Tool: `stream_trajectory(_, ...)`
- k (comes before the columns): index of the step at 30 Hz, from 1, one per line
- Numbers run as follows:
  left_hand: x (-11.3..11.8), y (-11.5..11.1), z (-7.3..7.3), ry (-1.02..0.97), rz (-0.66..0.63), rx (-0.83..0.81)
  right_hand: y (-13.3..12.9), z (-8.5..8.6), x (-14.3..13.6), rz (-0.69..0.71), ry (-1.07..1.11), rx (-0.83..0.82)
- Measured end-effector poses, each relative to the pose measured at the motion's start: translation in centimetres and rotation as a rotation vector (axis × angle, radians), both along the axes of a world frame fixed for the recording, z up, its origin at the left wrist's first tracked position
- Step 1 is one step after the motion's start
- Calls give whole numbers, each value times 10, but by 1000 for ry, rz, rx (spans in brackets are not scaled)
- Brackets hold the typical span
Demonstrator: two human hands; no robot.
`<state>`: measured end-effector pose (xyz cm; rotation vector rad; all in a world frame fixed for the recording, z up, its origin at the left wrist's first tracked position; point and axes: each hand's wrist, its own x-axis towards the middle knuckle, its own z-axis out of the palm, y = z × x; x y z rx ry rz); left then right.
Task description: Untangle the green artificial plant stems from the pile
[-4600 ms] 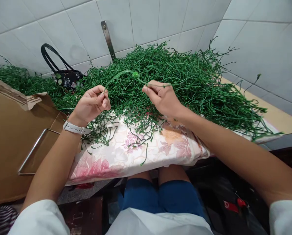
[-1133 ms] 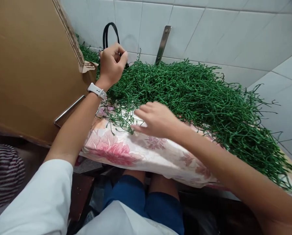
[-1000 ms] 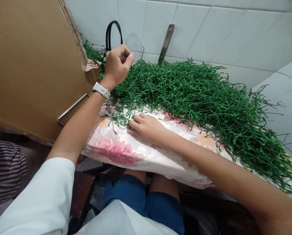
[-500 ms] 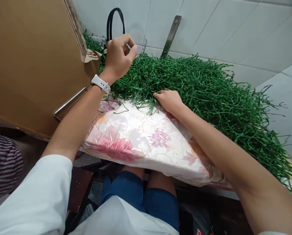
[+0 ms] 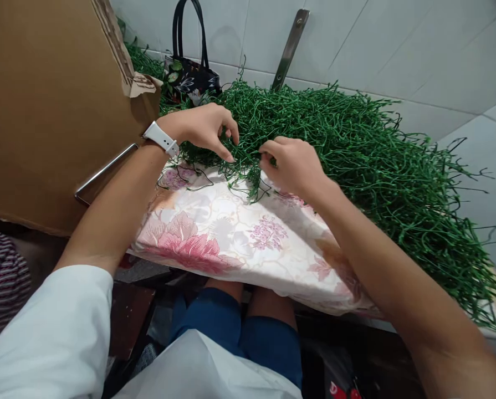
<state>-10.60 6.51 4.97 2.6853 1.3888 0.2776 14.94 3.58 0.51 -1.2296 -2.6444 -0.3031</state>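
A large heap of thin green plastic-looking stems (image 5: 356,144) spreads along the back of a table with a floral tablecloth (image 5: 231,221). Over the heap's left part, my left hand (image 5: 208,130) is open, thumb and fingers apart, nothing seen between them. A white watch strap (image 5: 161,137) circles that wrist. Just to its right is my right hand (image 5: 293,166), with fingers curled and thumb and forefinger pinched at the front edge of the heap. Whatever lies in that pinch is too small to make out. A few loose strands (image 5: 254,185) trail onto the cloth between the hands.
A big cardboard box (image 5: 56,111) stands at the left, with a metal bar (image 5: 106,173) by its lower edge. Behind the heap are a dark floral handbag (image 5: 193,80), a metal bracket (image 5: 290,50) and a tiled wall (image 5: 397,50). Striped fabric (image 5: 2,282) shows far left.
My left hand has come down and right from near the handbag and its fingers have spread. My right hand has lifted slightly off the heap's edge, its fingers now pinched.
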Motion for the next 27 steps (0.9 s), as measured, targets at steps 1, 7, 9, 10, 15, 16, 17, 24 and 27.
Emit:
stream_trajectory(1, -1, 2, -1, 48, -9, 4, -9, -4, -3, 108, 35, 18)
stream_trajectory(7, -8, 15, -11, -60, 13, 29, -23, -32, -4, 337, -177, -19)
stream_trajectory(9, -8, 16, -11, -162, 58, 63, -11, -32, 4, 210, -212, -25)
stream_trajectory(10, -8, 15, -11, -210, 81, 82, -4, -30, 9, 169, -232, -17)
stream_trajectory(15, 0, 12, -9, -329, 156, 213, 15, -25, 28, 65, -206, 52)
stream_trajectory(16, 1, 12, -8, -332, 164, 236, 15, -25, 30, 62, -174, 45)
stream_trajectory(17, 2, 12, -9, -334, 172, 259, 15, -25, 31, 71, -135, 36)
stream_trajectory(24, -1, 34, -16, -588, 312, 479, 1, -10, 39, 122, 124, 46)
stream_trajectory(27, -8, 45, -19, -724, 311, 483, -2, -5, 39, 36, 177, 29)
